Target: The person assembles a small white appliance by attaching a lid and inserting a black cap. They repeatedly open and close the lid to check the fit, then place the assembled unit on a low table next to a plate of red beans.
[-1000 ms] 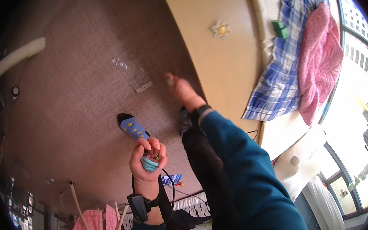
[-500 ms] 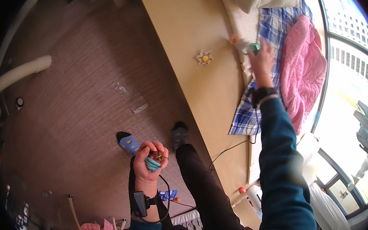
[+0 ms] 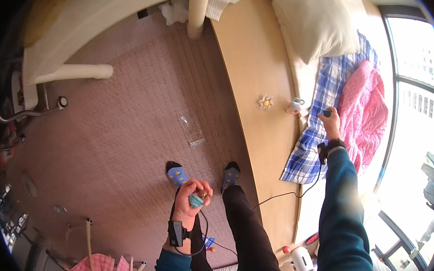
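1. Bench (image 3: 252,72): long pale board along the bed, carrying two small toys near its right edge.
2. Blanket (image 3: 307,153): blue check, draped over the bench's right edge, with the green piece (image 3: 327,113) at its upper left corner.
3. Right hand (image 3: 331,125): stretched out over the blanket, fingertips pinched together on the green piece.
4. Left hand (image 3: 191,201): curled shut around a teal piece (image 3: 196,200), held over the carpet (image 3: 124,143), well apart from the bench.
5. Flower (image 3: 266,102) and cup toy (image 3: 295,106): side by side at the bench's right edge, just left of the right hand, touched by neither hand.
6. Judged about midway: one small piece in each hand, two small things left lying on the bench.
7. Hard to make out:
   - whether the green piece is lifted or resting on the blanket;
   - something yellowish beside the teal piece, mostly hidden by the left hand's fingers;
   - what the cup toy really is, too small to tell.
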Demonstrator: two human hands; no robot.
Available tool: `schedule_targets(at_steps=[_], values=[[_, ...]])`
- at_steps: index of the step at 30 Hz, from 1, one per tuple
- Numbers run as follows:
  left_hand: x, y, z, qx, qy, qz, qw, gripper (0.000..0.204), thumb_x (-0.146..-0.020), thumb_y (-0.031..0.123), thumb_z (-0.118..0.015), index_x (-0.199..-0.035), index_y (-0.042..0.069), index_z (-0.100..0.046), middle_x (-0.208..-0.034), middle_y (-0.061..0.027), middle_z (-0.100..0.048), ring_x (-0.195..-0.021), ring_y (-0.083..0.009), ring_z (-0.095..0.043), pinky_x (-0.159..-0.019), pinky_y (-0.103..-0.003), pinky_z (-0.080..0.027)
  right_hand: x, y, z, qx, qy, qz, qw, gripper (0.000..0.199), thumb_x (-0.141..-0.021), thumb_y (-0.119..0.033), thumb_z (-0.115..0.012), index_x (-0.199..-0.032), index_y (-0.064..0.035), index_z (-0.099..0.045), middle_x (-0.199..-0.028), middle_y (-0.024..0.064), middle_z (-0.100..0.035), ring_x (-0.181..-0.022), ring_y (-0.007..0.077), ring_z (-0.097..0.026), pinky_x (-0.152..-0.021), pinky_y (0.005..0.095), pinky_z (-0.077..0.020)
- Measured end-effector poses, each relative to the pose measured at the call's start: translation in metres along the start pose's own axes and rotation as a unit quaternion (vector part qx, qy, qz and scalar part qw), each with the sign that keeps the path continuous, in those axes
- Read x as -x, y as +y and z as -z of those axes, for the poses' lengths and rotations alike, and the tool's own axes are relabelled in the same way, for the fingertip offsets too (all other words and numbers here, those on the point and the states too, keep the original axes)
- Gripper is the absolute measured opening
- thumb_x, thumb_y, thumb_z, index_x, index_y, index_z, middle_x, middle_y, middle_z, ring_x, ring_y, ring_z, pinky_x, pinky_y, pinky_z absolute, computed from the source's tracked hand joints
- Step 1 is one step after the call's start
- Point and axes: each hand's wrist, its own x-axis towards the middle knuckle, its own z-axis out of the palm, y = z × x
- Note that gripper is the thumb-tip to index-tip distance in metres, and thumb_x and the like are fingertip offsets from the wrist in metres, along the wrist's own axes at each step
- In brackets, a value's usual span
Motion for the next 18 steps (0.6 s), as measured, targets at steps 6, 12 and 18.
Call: schedule_targets(at_steps=[6, 12, 18], values=[[0.098, 0.042, -0.070, -0.080, 0.040, 0.028, 0.996, 0.044, -0.093, 0.041, -0.052, -0.082, 0.000, -0.065, -0.092, -0.0196, -0.063, -0.081, -0.0288, -0.062, -0.057, -0.037, -0.052, 0.099, -0.113, 0.059, -0.258, -0.180, -0.074, 0.946, 0.035, -0.073, -0.015, -0.076, -0.102, -0.0039, -0.059, -0.078, 0.0034, -0.059, -0.066, 0.0108, -0.055, -0.056, 0.0272, -0.0461], [0.193, 0.090, -0.171, -0.089, 0.070, 0.028, 0.993, 0.028, -0.091, 0.024, -0.054, -0.080, 0.002, -0.067, -0.088, -0.0178, -0.065, -0.077, -0.0285, -0.064, -0.053, -0.035, -0.053, 0.341, -0.338, 0.163, -0.420, -0.450, 0.043, 0.787, 0.034, -0.082, -0.019, -0.074, -0.108, -0.0033, -0.059, -0.085, 0.0009, -0.060, -0.076, 0.0100, -0.056, -0.068, 0.0252, -0.0486], [0.292, 0.132, -0.246, -0.118, 0.034, -0.024, 0.992, 0.029, -0.092, 0.028, -0.052, -0.090, 0.004, -0.066, -0.090, -0.0150, -0.066, -0.077, -0.0256, -0.064, -0.056, -0.034, -0.050, 0.450, -0.467, 0.293, -0.429, -0.552, 0.002, 0.715, 0.033, -0.083, -0.012, -0.071, -0.112, -0.0036, -0.057, -0.093, 0.0008, -0.061, -0.086, 0.0099, -0.057, -0.077, 0.0253, -0.0470]])
